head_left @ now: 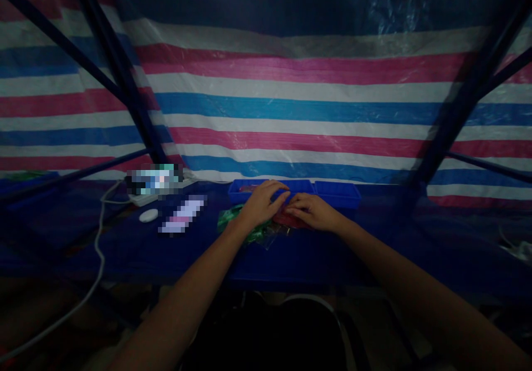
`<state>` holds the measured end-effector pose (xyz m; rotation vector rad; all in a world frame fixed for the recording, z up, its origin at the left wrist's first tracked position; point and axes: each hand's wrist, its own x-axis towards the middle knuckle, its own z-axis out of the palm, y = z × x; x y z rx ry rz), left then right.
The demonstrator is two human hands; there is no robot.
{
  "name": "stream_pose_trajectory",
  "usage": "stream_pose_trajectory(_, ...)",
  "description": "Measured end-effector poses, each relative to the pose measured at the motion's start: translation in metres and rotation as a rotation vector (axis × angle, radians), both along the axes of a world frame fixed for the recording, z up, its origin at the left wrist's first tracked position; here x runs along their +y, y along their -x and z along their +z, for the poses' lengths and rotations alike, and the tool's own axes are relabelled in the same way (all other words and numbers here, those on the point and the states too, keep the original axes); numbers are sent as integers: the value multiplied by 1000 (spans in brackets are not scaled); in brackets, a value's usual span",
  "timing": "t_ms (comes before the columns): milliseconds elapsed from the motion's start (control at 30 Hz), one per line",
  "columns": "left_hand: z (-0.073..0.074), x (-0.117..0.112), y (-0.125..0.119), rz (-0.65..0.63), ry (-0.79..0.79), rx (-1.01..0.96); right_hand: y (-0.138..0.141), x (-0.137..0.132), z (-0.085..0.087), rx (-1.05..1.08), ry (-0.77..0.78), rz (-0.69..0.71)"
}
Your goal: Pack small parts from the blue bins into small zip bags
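My left hand (261,204) lies palm down at the front rim of a blue plastic tray (249,192), with its fingertips reaching right toward my right hand (313,212). The right hand rests on a red packet (291,220), and its fingers nearly meet the left hand's. A green plastic bag (236,220) lies under the left wrist's side, with clear film (266,241) at its edge. The dim light hides whether either hand grips anything.
A second blue tray (338,195) stands to the right on a dark blue table (291,266). On the left are a white oval object (148,215), several blurred items, and a white cable (98,249). Striped tarpaulin (291,111) and dark frame poles (120,72) stand behind.
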<state>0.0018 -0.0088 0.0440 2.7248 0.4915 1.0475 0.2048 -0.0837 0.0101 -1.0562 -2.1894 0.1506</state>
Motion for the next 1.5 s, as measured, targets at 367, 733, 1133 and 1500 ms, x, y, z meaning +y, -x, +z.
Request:
stream_pose_trajectory(367,-8,-1,9,-3,59,41,6,-7,6,3,-22,-115)
stream_pose_trajectory(733,-11,1,8,-8,65,-15,10,-13,16,336,-113,-268)
stream_pose_trajectory(1133,-6,-5,7,23,248,-157,8,-5,11,579,24,-255)
stream_pose_trajectory(1500,-7,-3,5,31,241,-228,9,-2,9,627,64,-218)
